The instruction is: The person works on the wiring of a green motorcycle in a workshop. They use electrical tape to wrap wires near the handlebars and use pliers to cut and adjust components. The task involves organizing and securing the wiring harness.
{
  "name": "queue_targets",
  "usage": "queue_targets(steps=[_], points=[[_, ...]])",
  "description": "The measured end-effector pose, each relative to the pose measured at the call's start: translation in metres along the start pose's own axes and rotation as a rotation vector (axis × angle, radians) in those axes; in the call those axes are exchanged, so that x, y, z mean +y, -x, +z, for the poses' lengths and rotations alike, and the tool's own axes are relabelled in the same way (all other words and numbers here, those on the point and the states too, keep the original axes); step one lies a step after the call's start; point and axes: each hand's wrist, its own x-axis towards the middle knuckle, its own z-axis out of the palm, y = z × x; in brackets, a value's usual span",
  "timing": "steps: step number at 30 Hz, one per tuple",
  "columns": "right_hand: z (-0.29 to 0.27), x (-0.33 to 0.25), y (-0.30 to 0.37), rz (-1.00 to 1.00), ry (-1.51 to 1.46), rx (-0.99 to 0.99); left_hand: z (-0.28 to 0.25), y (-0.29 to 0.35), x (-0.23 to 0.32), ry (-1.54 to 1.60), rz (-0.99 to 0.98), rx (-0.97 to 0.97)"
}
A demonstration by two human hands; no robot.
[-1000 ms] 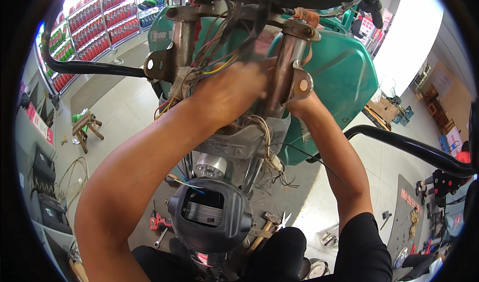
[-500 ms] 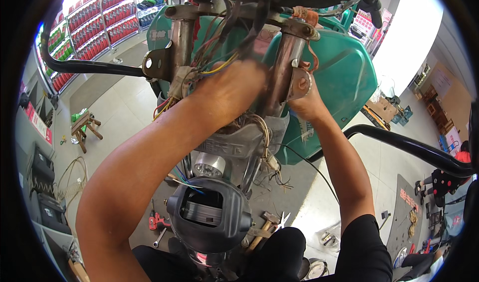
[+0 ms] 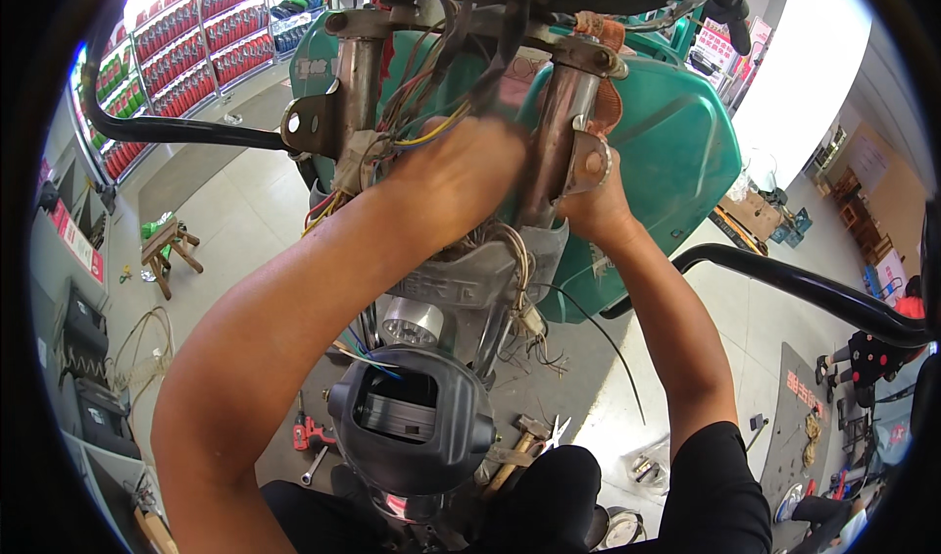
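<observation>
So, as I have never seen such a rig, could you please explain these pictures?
There is no robot: a person works bare-handed, seen from above by a fisheye camera worn on the head, which bends straight edges. The left hand, blurred, is beside a bundle of wires; the right hand is partly behind a metal bracket on a metal tube. What either holds, if anything, cannot be made out. A green panel stands beyond, and a black housing sits lower in view. On the floor lie a red power drill, a wrench and a hammer, with a wooden stool farther left.
</observation>
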Motion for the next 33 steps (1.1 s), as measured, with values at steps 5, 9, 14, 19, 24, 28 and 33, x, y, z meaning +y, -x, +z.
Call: queue_targets(steps=[5,9,14,19,24,28,33], points=[[-0.007,-0.003,0.000,0.176,-0.269,-0.057,-0.009,-0.005,0.004,0.067,-0.050,-0.078],[-0.003,0.000,-0.002,0.189,-0.446,-0.045,-0.008,-0.006,0.002,0.132,-0.088,-0.091],[0.003,0.014,0.000,0.166,-0.417,-0.057,-0.015,-0.010,-0.001,0.178,-0.062,-0.200],[0.014,0.032,0.014,0.126,-0.327,-0.039,-0.020,-0.013,0.003,0.257,-0.081,-0.222],[0.024,0.027,0.022,0.184,-0.417,0.021,-0.020,-0.013,0.003,0.319,-0.128,-0.186],[0.031,0.005,0.026,0.259,-0.666,0.071,-0.023,-0.013,0.006,0.290,-0.166,-0.205],[0.035,0.006,0.028,0.182,-0.664,0.147,-0.023,-0.017,0.006,0.278,-0.169,-0.214]])
